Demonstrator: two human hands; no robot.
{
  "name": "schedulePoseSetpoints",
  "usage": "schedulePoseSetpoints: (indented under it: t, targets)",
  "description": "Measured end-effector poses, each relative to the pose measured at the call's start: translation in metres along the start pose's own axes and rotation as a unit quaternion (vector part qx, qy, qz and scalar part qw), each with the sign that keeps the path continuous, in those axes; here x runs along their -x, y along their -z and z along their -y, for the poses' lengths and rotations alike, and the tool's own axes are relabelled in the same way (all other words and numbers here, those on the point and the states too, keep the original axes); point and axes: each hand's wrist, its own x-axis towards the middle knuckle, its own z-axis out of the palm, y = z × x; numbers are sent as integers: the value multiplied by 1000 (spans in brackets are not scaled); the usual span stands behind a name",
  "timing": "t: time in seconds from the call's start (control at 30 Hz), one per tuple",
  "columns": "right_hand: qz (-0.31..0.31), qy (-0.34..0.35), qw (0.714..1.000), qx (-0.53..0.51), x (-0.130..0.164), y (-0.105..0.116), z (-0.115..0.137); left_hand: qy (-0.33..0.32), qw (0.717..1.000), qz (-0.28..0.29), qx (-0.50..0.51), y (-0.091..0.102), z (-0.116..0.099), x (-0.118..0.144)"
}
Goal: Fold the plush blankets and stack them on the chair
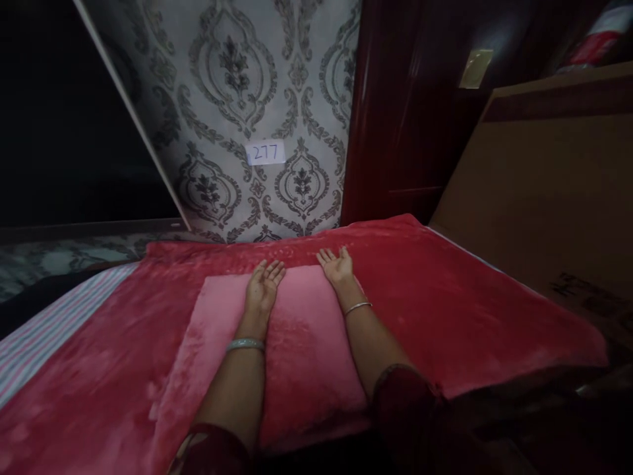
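Note:
A red plush blanket (475,310) lies spread out in front of me. On its middle is a paler pink rectangle of plush cloth (306,330); whether it is a folded part of the blanket or a separate piece, I cannot tell. My left hand (264,284) is over the pink cloth's upper left part, palm up, fingers apart, holding nothing. Near the upper right corner of that cloth, my right hand (337,265) also has its palm up and fingers spread, with nothing in it. A bangle is on each wrist.
Striped cloth (59,323) shows under the blanket at left. A dark screen (84,125) stands behind it. At right rises a large cardboard box (544,178), with a red-labelled bottle (596,43) above. Patterned wallpaper (232,66) bears a paper marked 277 (266,152), beside a dark red wooden panel (400,119).

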Motion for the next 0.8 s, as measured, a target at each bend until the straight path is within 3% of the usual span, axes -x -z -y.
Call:
schedulePoseSetpoints:
  t: [0.23, 0.4, 0.67, 0.8]
  targets:
    - [-32, 42, 999, 9, 12, 3, 4, -5, 994, -54, 97, -2, -5, 10]
    - [-19, 50, 998, 31, 23, 6, 4, -4, 987, -97, 129, 2, -13, 7]
    - [-7, 60, 997, 49, 15, 16, -1, -48, 986, -102, 126, 44, -82, 7]
    - [-5, 62, 997, 45, 19, 12, -1, -76, 986, -104, 105, 58, -95, 6]
